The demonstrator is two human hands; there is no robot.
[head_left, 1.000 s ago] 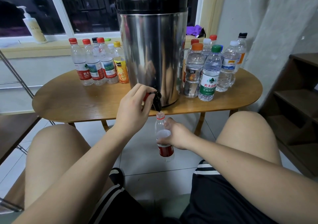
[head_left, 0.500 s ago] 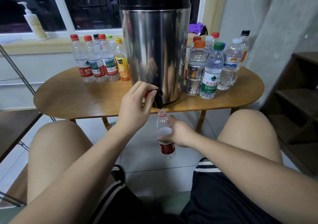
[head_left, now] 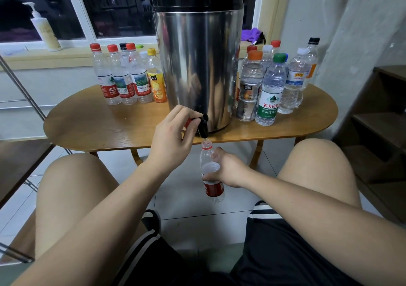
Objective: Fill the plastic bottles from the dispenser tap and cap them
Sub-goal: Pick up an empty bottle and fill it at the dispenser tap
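Observation:
A tall steel dispenser with a black lid stands on the oval wooden table. Its black tap juts over the front edge. My left hand grips the tap's lever, whose red part shows between the fingers. Directly under the spout, my right hand holds an uncapped clear bottle with a red label and red neck ring. A thin stream of water runs into its mouth, and the water level shows at mid-height.
Capped bottles stand in a group left of the dispenser, and several more on its right. A pump bottle sits on the windowsill. Wooden shelves rise at the right; my bare knees flank the tiled floor.
The hands stay on the tap and bottle. The water level in the bottle has risen slightly, and the view has shifted a little.

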